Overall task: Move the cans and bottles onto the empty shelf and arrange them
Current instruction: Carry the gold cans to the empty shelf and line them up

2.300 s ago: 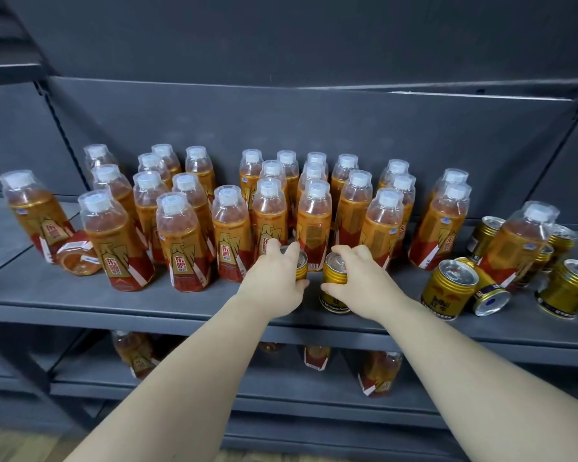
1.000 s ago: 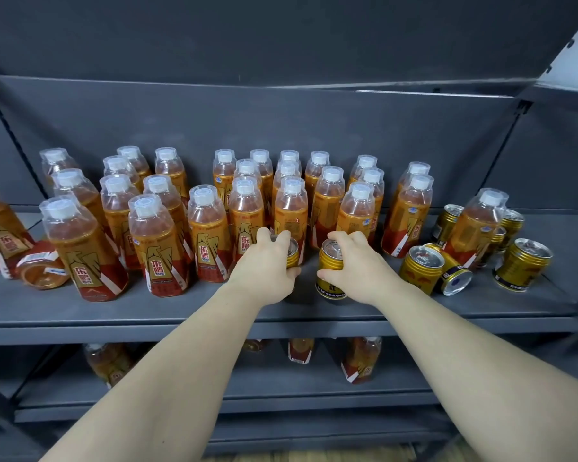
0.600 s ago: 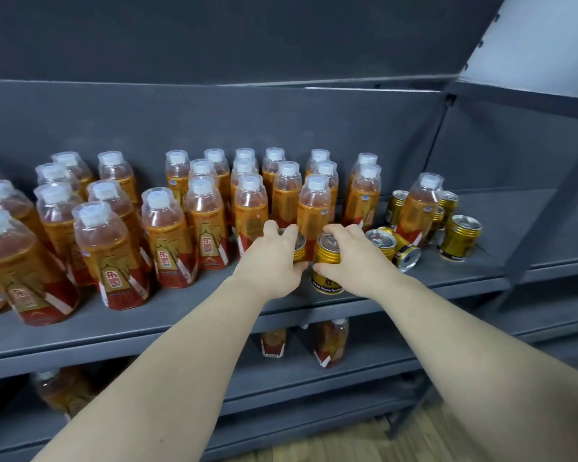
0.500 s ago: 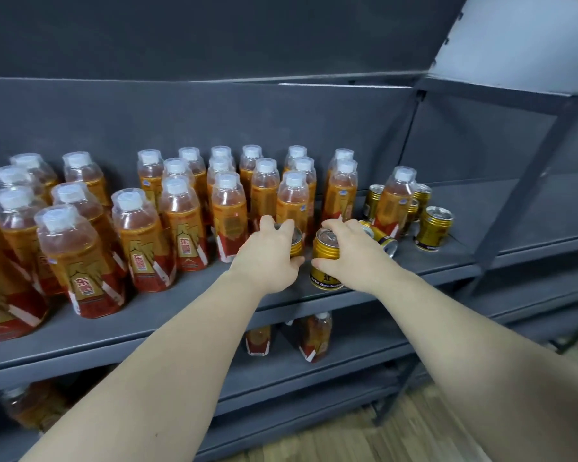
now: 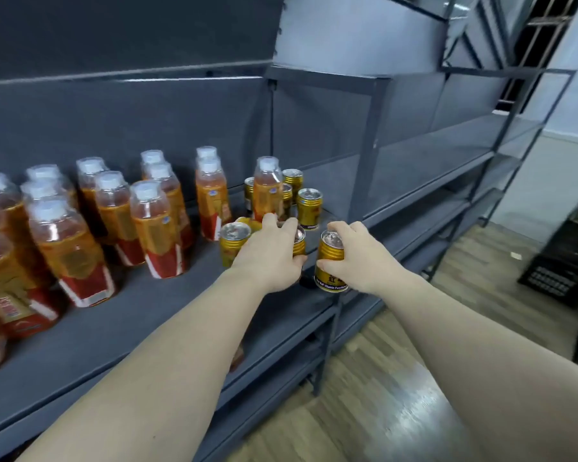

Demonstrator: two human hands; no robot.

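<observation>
My right hand (image 5: 357, 258) grips a gold can (image 5: 330, 261), held just above the right end of the grey shelf (image 5: 147, 315). My left hand (image 5: 269, 258) grips a second gold can (image 5: 299, 243), mostly hidden by its fingers. Several orange bottles with white caps (image 5: 154, 228) stand on the shelf's left and middle. More gold cans (image 5: 309, 206) and one bottle (image 5: 267, 191) cluster at the back right, and another can (image 5: 232, 243) stands left of my left hand. An empty grey shelf unit (image 5: 431, 161) adjoins on the right.
A vertical metal post (image 5: 364, 155) separates the two shelf units. Lower shelves run below both. A black crate (image 5: 568, 258) sits on the wooden floor (image 5: 381, 378) at the right.
Both hands have carried their cans to the right along the shelf, and my view has swung right, bringing the empty unit and the floor into sight.
</observation>
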